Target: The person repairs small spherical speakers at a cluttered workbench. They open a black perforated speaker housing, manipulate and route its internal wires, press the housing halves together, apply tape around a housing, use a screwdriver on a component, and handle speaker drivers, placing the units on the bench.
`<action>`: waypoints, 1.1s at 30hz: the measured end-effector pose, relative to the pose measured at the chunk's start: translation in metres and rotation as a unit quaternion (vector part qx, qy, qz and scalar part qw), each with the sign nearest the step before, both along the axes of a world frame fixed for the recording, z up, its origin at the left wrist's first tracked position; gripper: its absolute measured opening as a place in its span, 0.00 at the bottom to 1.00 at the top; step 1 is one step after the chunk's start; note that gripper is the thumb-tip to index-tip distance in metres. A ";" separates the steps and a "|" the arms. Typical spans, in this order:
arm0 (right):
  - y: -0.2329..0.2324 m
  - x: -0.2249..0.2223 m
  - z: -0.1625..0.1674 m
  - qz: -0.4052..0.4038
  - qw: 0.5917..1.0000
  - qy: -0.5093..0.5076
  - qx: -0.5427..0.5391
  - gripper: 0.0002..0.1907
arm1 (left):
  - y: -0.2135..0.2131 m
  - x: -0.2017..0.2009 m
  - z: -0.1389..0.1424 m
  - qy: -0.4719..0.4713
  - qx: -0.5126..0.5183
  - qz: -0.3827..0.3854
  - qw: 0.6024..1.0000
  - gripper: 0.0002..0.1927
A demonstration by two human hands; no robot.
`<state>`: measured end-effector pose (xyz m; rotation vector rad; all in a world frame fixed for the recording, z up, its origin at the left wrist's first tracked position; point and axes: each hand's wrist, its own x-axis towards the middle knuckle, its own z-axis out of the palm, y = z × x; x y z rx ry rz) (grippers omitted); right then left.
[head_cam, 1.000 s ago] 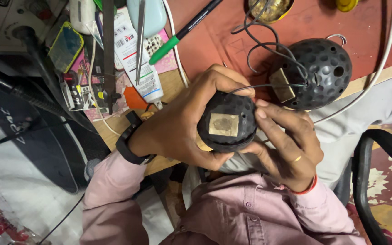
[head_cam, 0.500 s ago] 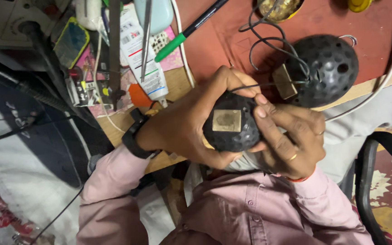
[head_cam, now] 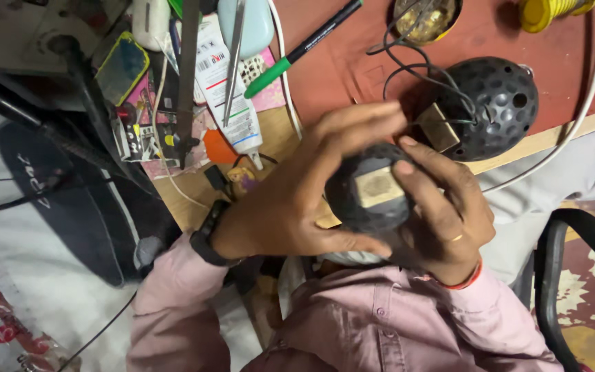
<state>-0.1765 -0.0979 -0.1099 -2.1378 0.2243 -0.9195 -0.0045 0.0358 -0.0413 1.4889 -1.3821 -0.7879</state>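
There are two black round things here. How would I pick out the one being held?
Start at the red table, where a dimpled black dome lies with wires running into it. Just below its edge, the left hand and right hand cup a smaller black ball. Unlike the dome, it is off the table and shows a tan square patch.

Small electronics repair bench, cluttered workshop rather than a home desk. The red-topped worktable (head_cam: pixel 352 76) is the landmark: on it a dimpled black dome shell (head_cam: pixel 497 103) with wires (head_cam: pixel 408 69) running out, beyond it a tin of tangled wire (head_cam: pixel 425 17) and a yellow spool (head_cam: pixel 549 12). Left of the shell lie tweezers (head_cam: pixel 234 55), a glue tube (head_cam: pixel 225 89), a green-capped marker (head_cam: pixel 304 48) and loose small parts (head_cam: pixel 139 134).
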 end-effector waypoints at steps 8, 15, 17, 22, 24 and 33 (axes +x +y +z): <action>0.009 0.009 0.011 0.010 0.997 -0.011 0.074 0.24 | 0.018 0.005 0.005 -0.110 0.014 -0.016 0.994 0.40; 0.005 0.007 0.024 0.057 0.993 0.049 0.092 0.31 | 0.026 0.008 -0.002 -0.102 -0.042 0.003 0.994 0.39; 0.006 0.008 0.023 0.065 0.990 0.036 0.116 0.33 | 0.025 0.007 -0.003 -0.102 -0.051 0.012 0.993 0.39; 0.008 0.007 0.020 0.055 0.990 0.051 0.116 0.27 | 0.025 0.008 0.002 -0.126 -0.044 0.016 0.991 0.41; 0.007 0.002 0.018 0.061 0.986 0.064 0.142 0.29 | 0.025 0.010 0.005 -0.136 -0.030 0.004 0.990 0.41; 0.029 -0.015 -0.010 0.078 0.943 -0.046 0.319 0.28 | 0.025 0.017 0.020 -0.069 -0.047 0.005 0.996 0.40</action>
